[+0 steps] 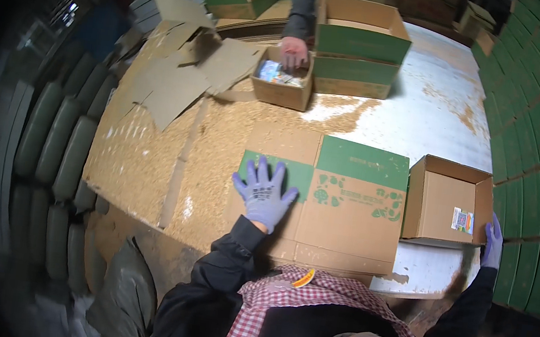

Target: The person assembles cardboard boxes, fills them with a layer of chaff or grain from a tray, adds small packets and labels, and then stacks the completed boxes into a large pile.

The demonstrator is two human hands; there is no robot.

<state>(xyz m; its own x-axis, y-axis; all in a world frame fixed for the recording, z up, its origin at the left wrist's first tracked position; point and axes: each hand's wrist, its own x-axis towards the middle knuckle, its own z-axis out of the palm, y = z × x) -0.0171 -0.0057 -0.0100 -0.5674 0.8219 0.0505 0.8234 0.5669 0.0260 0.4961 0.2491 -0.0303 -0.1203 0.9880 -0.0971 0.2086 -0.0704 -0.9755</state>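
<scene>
My left hand (pixel 265 196), in a light purple glove, lies spread on the left part of a flattened cardboard box (pixel 349 230) printed green and brown. Its fingers are apart and hold nothing. At the right, my right hand (pixel 493 241), gloved alike, rests against the right side of an open cardboard box (pixel 414 203); whether it grips the wall cannot be told. A small printed card (pixel 462 220) lies inside that box, which stands beside the flattened one.
Across the table (pixel 445 79), a co-worker's gloved hand (pixel 294 53) reaches into a small carton (pixel 280 94). Stacked green boxes (pixel 363 45) stand beside it. Torn cardboard (pixel 174 79) lies at the left. A wall of green cartons (pixel 536 127) rises at the right.
</scene>
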